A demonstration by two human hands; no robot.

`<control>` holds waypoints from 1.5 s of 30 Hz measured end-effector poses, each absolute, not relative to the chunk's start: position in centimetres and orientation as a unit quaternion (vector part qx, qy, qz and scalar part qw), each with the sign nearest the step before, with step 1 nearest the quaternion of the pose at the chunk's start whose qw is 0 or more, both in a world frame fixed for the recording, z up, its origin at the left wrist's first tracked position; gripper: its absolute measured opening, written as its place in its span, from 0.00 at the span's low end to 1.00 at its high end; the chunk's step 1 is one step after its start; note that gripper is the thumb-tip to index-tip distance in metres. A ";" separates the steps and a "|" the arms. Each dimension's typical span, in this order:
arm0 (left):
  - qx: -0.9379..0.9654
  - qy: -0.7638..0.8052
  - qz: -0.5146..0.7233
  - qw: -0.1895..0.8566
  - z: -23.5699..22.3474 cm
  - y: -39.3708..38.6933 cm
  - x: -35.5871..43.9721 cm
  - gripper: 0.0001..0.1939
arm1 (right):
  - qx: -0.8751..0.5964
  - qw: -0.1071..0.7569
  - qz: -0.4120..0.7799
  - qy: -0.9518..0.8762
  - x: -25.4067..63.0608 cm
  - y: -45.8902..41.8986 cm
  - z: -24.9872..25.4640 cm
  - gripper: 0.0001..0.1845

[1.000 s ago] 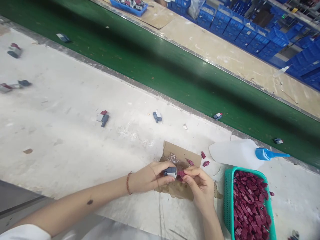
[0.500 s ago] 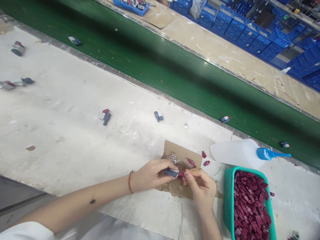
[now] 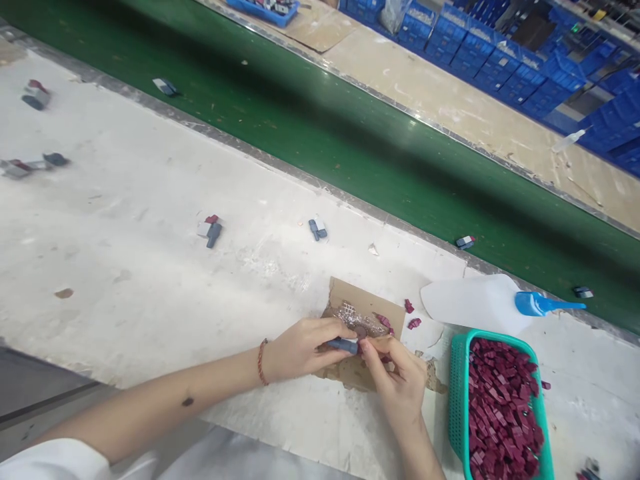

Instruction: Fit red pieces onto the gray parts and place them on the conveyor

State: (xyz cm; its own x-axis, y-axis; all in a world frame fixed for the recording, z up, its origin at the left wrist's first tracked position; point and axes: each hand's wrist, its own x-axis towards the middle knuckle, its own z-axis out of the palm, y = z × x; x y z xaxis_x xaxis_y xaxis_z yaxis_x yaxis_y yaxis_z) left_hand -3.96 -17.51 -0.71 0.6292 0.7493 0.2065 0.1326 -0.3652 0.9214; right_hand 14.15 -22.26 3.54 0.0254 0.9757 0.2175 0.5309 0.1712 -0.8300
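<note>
Blue crates (image 3: 500,63) stood far beyond the cardboard (image 3: 363,295), past a green belt (image 3: 300,127) that ran alongside the white worktable (image 3: 150,267). Directly over the cardboard, the left hand (image 3: 305,348) gripped a dark grey piece (image 3: 343,345) between thumb and fingers, its end facing the right hand (image 3: 400,380). That hand was pinched close at this end, thumb and fingertips on a small maroon piece (image 3: 361,344) that they mostly hid. Just right of the cardboard lay two loose maroon bits (image 3: 414,323). Farther right of it stood a teal basket (image 3: 459,400) heaped with maroon parts (image 3: 500,400), and a whitish bottle (image 3: 470,301) with a blue nozzle (image 3: 535,304) lay on its side. Beyond the cardboard, slightly left, rested a grey-and-white assembly (image 3: 317,229).
</note>
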 end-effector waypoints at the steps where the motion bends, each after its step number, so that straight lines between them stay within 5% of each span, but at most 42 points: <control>1: 0.765 0.288 0.318 0.480 -0.7 -17.6 -4.0 0.13 | -0.588 0.410 0.271 -0.642 14.0 -22.4 3.4 0.14; 9: 0.753 0.311 0.276 0.511 -0.1 -17.3 -4.0 0.18 | -0.610 0.378 0.323 -0.617 13.7 -22.6 3.2 0.17; 18: 0.706 0.312 0.240 0.589 0.2 -16.9 -4.0 0.18 | -0.501 0.307 0.230 -0.776 14.5 -21.7 3.4 0.20; 33: 0.777 0.333 0.231 0.481 2.4 -15.9 -4.7 0.14 | -0.619 0.281 0.179 -0.711 18.5 -23.6 6.3 0.16; 40: 0.790 0.443 0.277 0.319 2.5 -5.7 -5.5 0.21 | -0.760 0.107 0.078 -0.636 28.3 -26.9 6.6 0.11; 45: 0.764 0.524 0.278 0.254 0.1 3.3 -3.3 0.25 | -0.750 0.104 0.078 -0.649 30.2 -27.2 4.1 0.11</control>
State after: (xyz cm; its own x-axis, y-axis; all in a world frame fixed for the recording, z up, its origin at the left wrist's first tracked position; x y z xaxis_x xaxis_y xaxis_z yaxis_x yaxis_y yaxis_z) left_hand -3.28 3.33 0.12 0.2967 0.9418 0.1583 0.6587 -0.3219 0.6801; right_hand 30.18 -27.18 4.09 0.1467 0.9890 0.0187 0.9567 -0.1370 -0.2567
